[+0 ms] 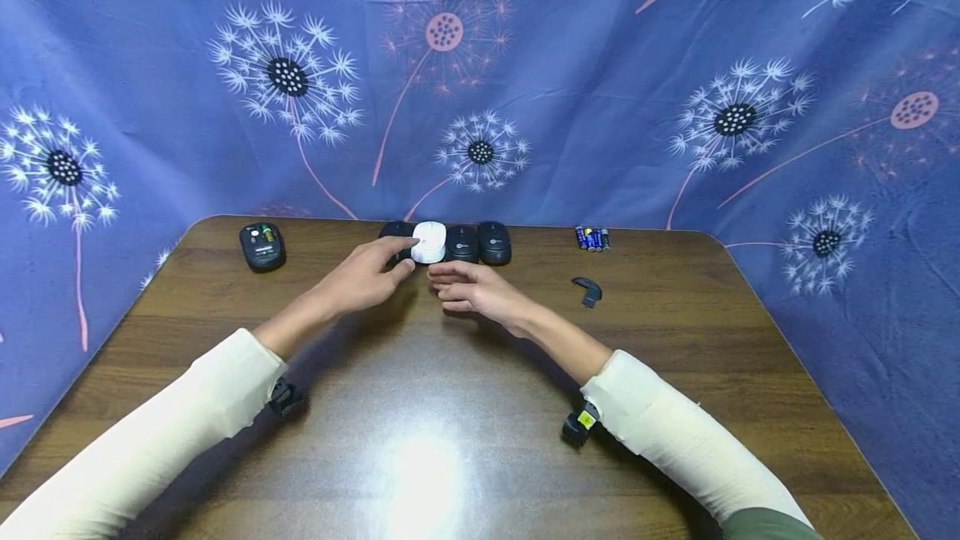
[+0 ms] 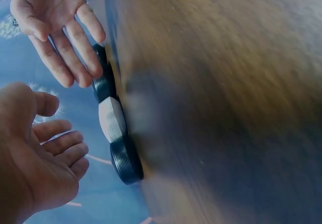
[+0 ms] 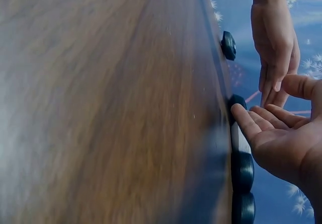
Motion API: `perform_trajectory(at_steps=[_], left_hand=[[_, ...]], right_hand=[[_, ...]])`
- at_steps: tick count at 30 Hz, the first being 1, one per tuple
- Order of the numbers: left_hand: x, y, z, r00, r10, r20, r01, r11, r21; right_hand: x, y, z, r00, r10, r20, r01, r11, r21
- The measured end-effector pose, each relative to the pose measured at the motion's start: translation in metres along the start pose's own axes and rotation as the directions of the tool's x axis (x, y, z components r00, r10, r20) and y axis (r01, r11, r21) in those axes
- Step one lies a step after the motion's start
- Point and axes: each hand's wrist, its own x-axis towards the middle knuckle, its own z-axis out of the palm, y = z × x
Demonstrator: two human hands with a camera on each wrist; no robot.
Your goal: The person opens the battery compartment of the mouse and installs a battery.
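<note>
Computer mice stand side by side at the table's far edge: a white mouse (image 1: pixel 429 242) between a black mouse (image 1: pixel 394 230) on its left and two more black ones, the nearer being a black mouse (image 1: pixel 462 244). My left hand (image 1: pixel 367 275) reaches over the left end of the row, its fingertips by the white mouse; whether they touch it I cannot tell. In front of the row hovers my right hand (image 1: pixel 480 290), fingers loosely extended and nothing held. Both wrist views show the left hand (image 2: pixel 40 158) and right hand (image 3: pixel 287 138) with relaxed fingers.
At the far left lies an overturned black mouse (image 1: pixel 262 247) with a battery visible in its underside. Several blue batteries (image 1: pixel 593 239) lie right of the row, above a curved black piece (image 1: pixel 588 291). A dandelion-print curtain (image 1: pixel 585 123) hangs behind the wooden table (image 1: pixel 660 307).
</note>
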Motion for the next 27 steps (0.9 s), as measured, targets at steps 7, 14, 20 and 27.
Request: perform_trajectory(at_steps=[7,14,20,27], left_hand=[[0.007,0.010,0.009,0.998,0.045,0.031,-0.047,0.997,0.058],[0.013,0.018,0.019,0.996,0.076,0.046,-0.080,0.994,0.077],[0.020,0.022,0.030,0.995,0.075,0.068,-0.079,0.995,0.055],[0.049,-0.010,0.049,0.990,0.121,0.071,-0.128,0.987,0.094]], right_hand=[[-0.010,0.001,-0.014,1.000,-0.010,-0.024,0.009,0.998,-0.063],[-0.018,0.004,-0.027,0.999,-0.021,-0.046,0.017,0.997,-0.080],[-0.026,0.006,-0.038,0.998,-0.008,-0.054,0.001,0.992,-0.124],[-0.031,0.005,-0.056,0.997,-0.013,-0.076,-0.002,0.981,-0.196]])
